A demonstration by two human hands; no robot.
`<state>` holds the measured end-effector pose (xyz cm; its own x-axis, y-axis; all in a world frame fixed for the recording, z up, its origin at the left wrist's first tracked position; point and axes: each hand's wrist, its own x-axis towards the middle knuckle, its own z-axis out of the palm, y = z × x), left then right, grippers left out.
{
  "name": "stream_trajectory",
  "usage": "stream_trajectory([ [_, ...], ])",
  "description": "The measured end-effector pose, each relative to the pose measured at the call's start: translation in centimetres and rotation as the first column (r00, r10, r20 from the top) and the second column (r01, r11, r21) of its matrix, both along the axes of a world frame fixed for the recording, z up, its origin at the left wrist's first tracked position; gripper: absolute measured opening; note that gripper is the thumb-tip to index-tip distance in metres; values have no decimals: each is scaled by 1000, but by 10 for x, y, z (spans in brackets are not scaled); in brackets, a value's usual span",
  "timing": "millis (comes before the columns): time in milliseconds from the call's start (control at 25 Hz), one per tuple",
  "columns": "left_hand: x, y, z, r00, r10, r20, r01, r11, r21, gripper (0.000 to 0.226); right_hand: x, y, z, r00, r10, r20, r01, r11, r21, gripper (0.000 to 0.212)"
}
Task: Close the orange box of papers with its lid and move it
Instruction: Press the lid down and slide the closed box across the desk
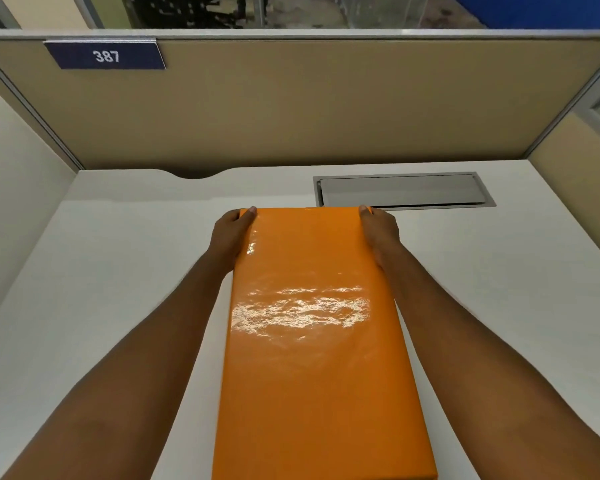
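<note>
Orange box [312,341] lies lengthwise on the desk [101,271], running straight away from the person; left hand [231,237] and right hand [378,233] clamp its far corners (lid looks seated), equally near.

One orange box [312,341], apparently lidded; two hands; one desk [118,271].

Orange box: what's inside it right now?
Nothing inside shows. The glossy lid covers the orange box, held at its far corners by the left hand and right hand. Any papers are hidden.
</note>
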<state>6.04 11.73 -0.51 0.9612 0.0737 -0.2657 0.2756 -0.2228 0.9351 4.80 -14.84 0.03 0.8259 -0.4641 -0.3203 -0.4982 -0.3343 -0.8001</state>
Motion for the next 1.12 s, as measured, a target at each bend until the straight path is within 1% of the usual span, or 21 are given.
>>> stream_trajectory([
  [40, 0, 0, -2, 1000, 10, 5, -10, 1000, -12, 26, 2, -1, 1, 999, 1, -37, 1, 999, 40, 49],
  [120, -1, 0, -5, 999, 32, 33, -32, 999, -13, 35, 6, -3, 5, 994, 14, -104, -4, 995, 98, 53],
  [200, -2, -2, -7, 996, 52, 79, -53, 998, 14, 34, 8, -5, 8, 991, 25, -130, -10, 993, 115, 54],
  [240, -3, -3, -8, 993, 61, 103, -65, 997, 37, 31, 7, -5, 7, 993, 25, -116, -11, 994, 113, 53],
  [280, -3, -4, -7, 990, 71, 119, -79, 995, 59, 30, 4, -5, 6, 996, 18, -86, -9, 994, 107, 52],
  [360, -6, -7, -2, 988, 89, 124, -103, 989, 108, 37, -5, -2, 3, 1000, 6, 0, -6, 997, 76, 48],
  [440, -9, -8, 7, 990, 90, 111, -113, 968, 226, 50, -13, 3, 7, 996, -8, 93, 11, 999, -38, 47],
  [480, -12, -7, 12, 993, 84, 86, -105, 951, 291, 59, -17, 6, 11, 989, -25, 143, 42, 993, -115, 47],
  [520, -16, -6, 17, 995, 88, 55, -101, 942, 320, 67, -21, 9, 16, 978, -47, 201, 84, 980, -179, 45],
  [600, -26, -3, 24, 993, 117, 3, -113, 948, 296, 76, -31, 15, 29, 947, -64, 315, 147, 958, -246, 40],
  [680, -46, 3, 27, 993, 114, -23, -102, 949, 299, 76, -51, 19, 36, 938, 10, 347, 98, 952, -290, 36],
  [720, -60, 4, 27, 993, 111, -34, -95, 947, 308, 75, -63, 21, 36, 943, 62, 326, 49, 945, -322, 36],
  [800, -92, 5, 25, 992, 115, -52, -93, 946, 310, 73, -91, 24, 33, 958, 147, 247, -37, 916, -400, 43],
  [880, -125, 6, 25, 989, 126, -73, -99, 950, 296, 73, -120, 21, 26, 966, 186, 178, -87, 886, -455, 49],
  [920, -141, 7, 26, 988, 127, -87, -96, 951, 293, 73, -134, 18, 23, 970, 194, 146, -108, 883, -458, 52],
  [960, -157, 8, 27, 987, 130, -94, -97, 950, 297, 73, -149, 13, 20, 973, 198, 116, -129, 890, -438, 56],
  [1040, -186, 14, 28, 984, 147, -99, -113, 951, 288, 69, -175, -1, 14, 976, 205, 70, -171, 926, -337, 62],
  [1120, -214, 17, 29, 979, 173, -106, -151, 970, 189, 61, -200, -11, 9, 973, 224, 53, -210, 957, -201, 63],
])
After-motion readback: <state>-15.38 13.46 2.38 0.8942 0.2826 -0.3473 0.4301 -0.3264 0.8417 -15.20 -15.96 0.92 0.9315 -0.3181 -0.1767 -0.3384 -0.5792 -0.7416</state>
